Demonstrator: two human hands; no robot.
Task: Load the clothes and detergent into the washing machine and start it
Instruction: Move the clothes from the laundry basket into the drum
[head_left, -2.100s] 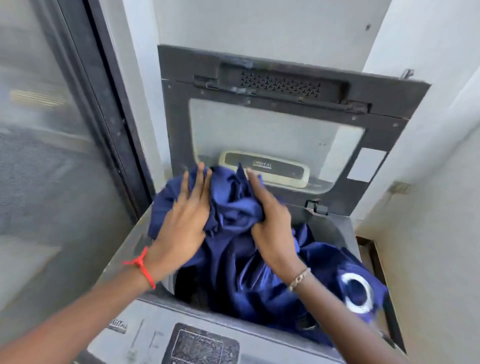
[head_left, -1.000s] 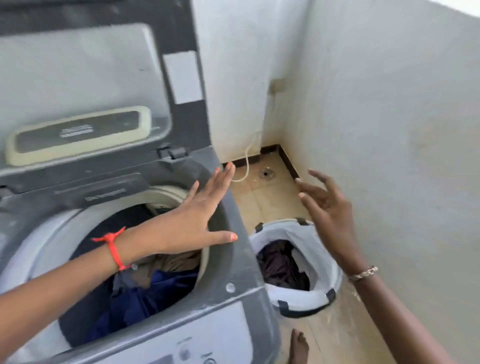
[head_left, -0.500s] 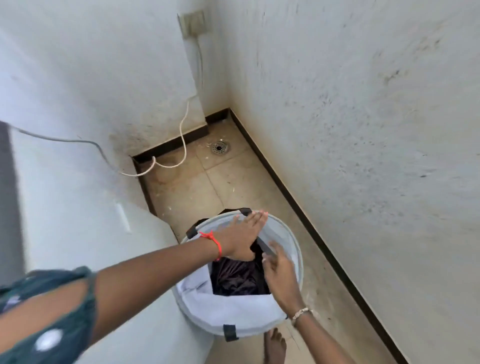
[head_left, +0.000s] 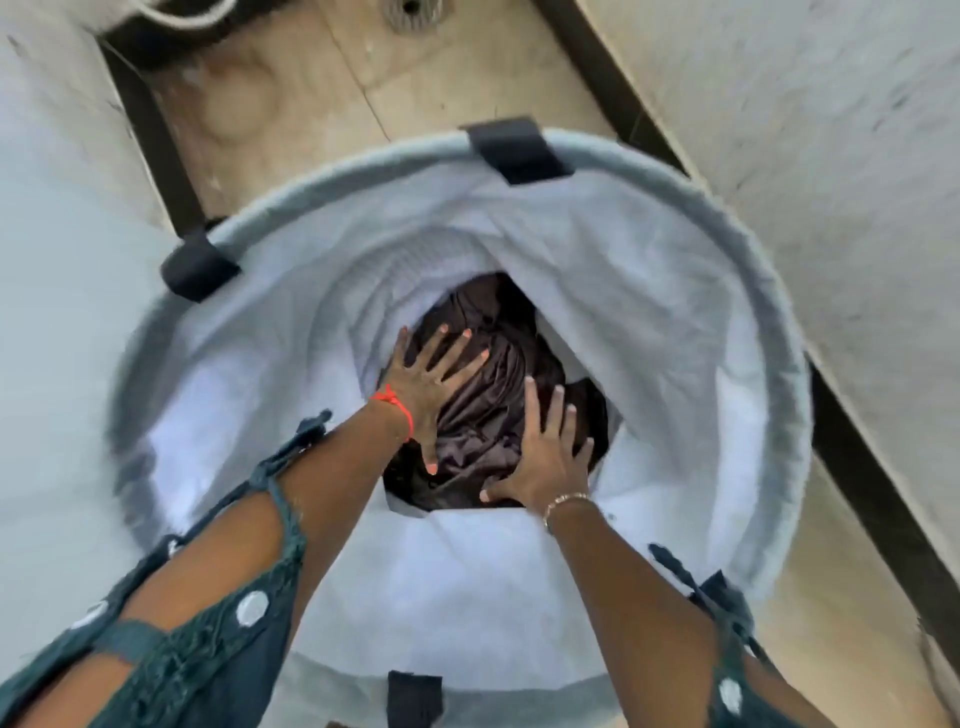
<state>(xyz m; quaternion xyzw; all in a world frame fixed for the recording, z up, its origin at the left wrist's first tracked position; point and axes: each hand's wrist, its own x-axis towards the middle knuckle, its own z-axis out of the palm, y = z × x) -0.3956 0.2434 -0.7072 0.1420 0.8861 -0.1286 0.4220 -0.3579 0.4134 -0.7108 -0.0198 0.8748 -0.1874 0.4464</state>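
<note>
A round white laundry basket (head_left: 701, 322) with black strap loops fills the view from above. Dark brown clothes (head_left: 498, 384) lie crumpled at its bottom. My left hand (head_left: 434, 382), with a red thread at the wrist, lies flat on the clothes with fingers spread. My right hand (head_left: 545, 452), with a thin bracelet, rests on the clothes just to the right, fingers straight. Neither hand has cloth gathered in it. The washing machine's white side (head_left: 47, 312) shows at the left edge; its tub is out of view.
The basket stands on a beige tiled floor (head_left: 311, 93) in a narrow corner. A rough white wall (head_left: 805, 130) with a dark skirting runs along the right. A floor drain (head_left: 413, 10) and a white cable (head_left: 171, 13) lie at the top.
I have turned from the washer tub, where the blue garment went in, to the basket on the right. Both hands have gone down inside it onto the dark clothes.
</note>
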